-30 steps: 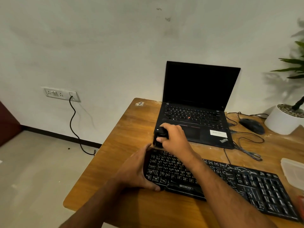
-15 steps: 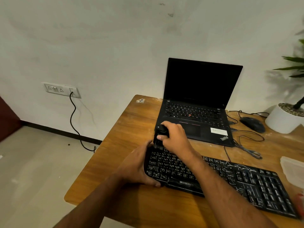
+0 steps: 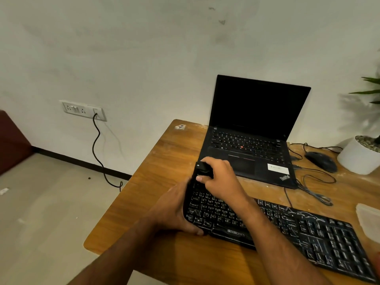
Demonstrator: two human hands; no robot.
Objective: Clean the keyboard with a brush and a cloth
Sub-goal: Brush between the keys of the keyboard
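Gripping: right hand (image 3: 221,177), fingers curled round a small black brush (image 3: 203,171) at centre frame, thumb pressed on its near face
Brush position: upright over the far left corner of the keyboard (image 3: 287,229); its lower end is hidden between the two hands, so contact with the keys cannot be told
Left hand (image 3: 174,210): wrapped round the left end of the keyboard, thumb on the front edge, fingers hidden behind the end
Keyboard: long, black, white-lettered keys, lying slantwise across the lower right of the frame on the wooden table (image 3: 160,161), a brand mark on its front edge
Cloth: cannot tell; nothing in view is plainly one
Laptop (image 3: 253,130): open, screen dark, just behind the keyboard at centre right, a white sticker on its palm rest
Mouse (image 3: 320,161): black, right of the laptop, with loose cables (image 3: 314,182) trailing between it and the laptop
Plant pot (image 3: 357,157): white, at the right edge, green leaves above it
Plastic tub (image 3: 368,219): pale and see-through, at the right edge beside the far end of the keyboard, partly cut off
Socket plate (image 3: 82,110): on the wall at left, a black cord (image 3: 96,149) hanging from it to the floor
Sticker (image 3: 180,126): small, on the far left corner of the table
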